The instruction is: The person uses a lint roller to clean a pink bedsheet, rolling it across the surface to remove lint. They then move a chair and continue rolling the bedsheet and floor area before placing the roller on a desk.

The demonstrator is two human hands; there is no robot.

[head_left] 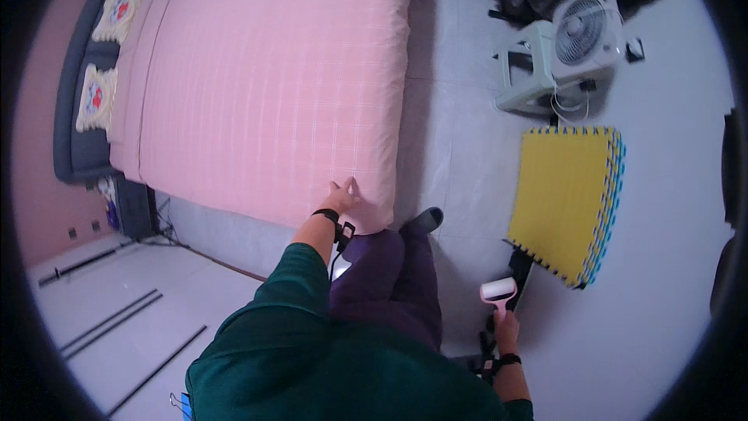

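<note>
My left hand rests on the near corner of a bed, its fingers apart on the pink checked bedspread. No object shows in that hand. Off to the lower right, my right hand grips the pink handle of a lint roller. The roller's white cylinder points away from me, well apart from the bed. Each wrist wears a dark strap with a small device on it.
Yellow foam mats with toothed edges are stacked at the right. Beyond them a white box fan stands by a pale green plastic stool. Two frilled cushions lean on the grey headboard. My slippered foot is beside the bed.
</note>
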